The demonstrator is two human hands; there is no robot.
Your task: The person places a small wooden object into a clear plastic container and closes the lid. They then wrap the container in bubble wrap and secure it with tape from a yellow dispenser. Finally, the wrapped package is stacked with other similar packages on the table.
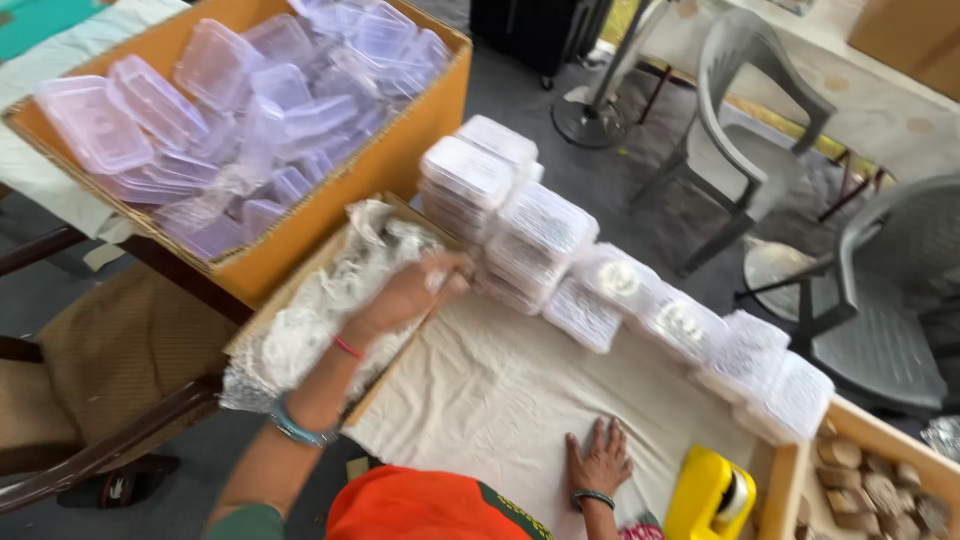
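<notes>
Plastic wrap (320,310), bunched in the flat cardboard box (245,335) left of centre, is pinched by the curled left hand (410,292), best lifted slowly and clear of the stacked lidded containers (520,235), while the right hand (598,458) lies open and empty, flat on the cloth-covered counter (490,390).

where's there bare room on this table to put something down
The cream cloth is bare between the left hand at the bag-lined carton, the row of filled lidded containers, and the right hand lying flat by the yellow tape dispenser. The far edge is crowded with stacked containers; the big box of empty tubs is full.
</notes>
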